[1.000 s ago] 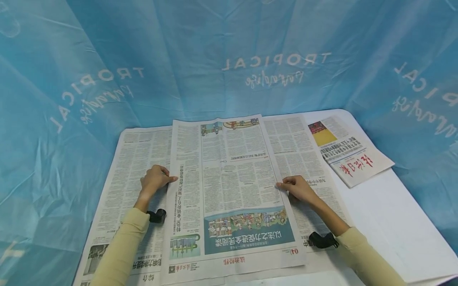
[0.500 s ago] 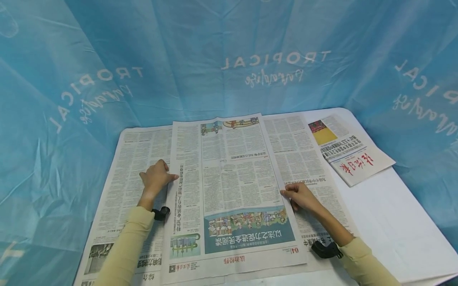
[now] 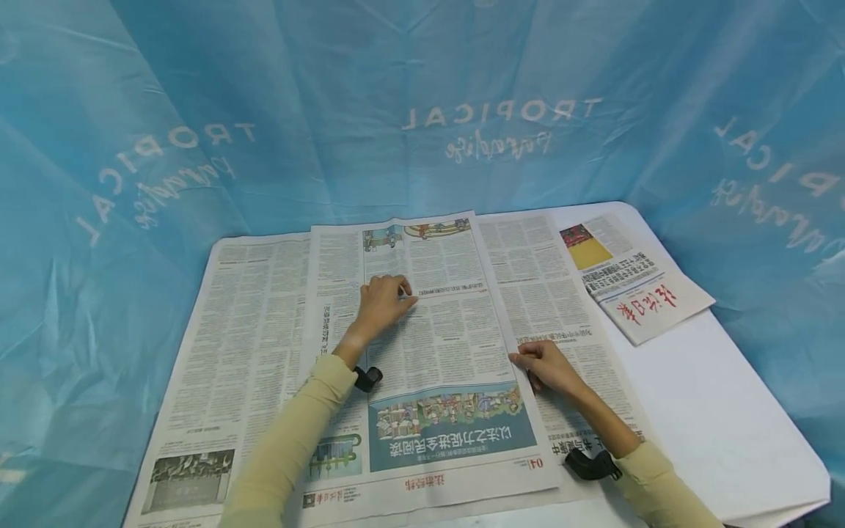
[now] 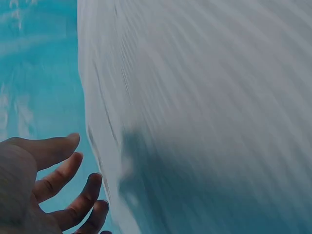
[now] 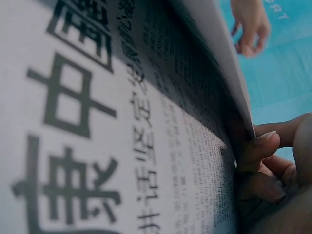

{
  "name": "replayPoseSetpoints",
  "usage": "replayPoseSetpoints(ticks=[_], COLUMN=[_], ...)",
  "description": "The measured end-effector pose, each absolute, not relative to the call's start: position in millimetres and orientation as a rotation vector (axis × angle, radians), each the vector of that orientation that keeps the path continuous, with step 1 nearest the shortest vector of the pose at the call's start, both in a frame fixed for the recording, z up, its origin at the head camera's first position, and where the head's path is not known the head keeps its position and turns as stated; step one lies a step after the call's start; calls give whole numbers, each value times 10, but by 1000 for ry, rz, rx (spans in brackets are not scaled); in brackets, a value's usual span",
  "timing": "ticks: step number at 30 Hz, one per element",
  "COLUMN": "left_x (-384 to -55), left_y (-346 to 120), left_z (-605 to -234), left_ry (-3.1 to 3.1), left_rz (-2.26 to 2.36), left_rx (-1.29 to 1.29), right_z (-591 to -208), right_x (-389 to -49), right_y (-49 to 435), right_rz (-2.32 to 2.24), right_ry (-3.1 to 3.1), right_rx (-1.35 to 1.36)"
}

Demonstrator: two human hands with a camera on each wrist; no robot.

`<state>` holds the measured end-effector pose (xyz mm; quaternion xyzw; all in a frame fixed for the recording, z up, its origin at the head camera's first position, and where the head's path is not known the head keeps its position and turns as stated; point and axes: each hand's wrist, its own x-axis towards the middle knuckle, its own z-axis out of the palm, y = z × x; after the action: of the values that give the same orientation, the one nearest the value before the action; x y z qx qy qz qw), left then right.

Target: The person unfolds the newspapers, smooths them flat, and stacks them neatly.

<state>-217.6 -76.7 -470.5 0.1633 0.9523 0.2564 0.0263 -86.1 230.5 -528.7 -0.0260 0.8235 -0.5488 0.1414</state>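
Note:
A printed newspaper sheet lies in the middle of the head view, over a wider spread of newspaper that shows on both sides. My left hand hovers above the sheet's middle with loosely bent fingers and nothing in them. The left wrist view shows that hand's fingers apart, beside blurred paper. At the sheet's right edge, my right hand pinches the paper between thumb and fingers. Up close in the right wrist view, the sheet's edge is lifted off the printed page below.
A folded newspaper with red lettering lies at the right on the white table. A blue curtain hangs round the back and sides. Black wrist-worn devices sit on the left wrist and right wrist.
My left hand has left the sheet's left edge and moved right, over its middle. The right hand has shifted slightly toward me along the right edge, still at the paper.

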Motion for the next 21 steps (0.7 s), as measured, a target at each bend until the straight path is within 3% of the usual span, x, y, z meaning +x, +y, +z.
replayPoseSetpoints(ticks=[9,21], left_x=[-2154,-2100], left_y=[151,649], left_z=[-4859,-4966], left_ry=[2816,2840], left_rz=[828,802], left_rx=[663,505], right_z=[-5320,-5379], right_x=[-843,-838], right_y=[2279,2253], right_rz=[-1626,-1647], right_ry=[2380,2420], right_rx=[-52,-3])
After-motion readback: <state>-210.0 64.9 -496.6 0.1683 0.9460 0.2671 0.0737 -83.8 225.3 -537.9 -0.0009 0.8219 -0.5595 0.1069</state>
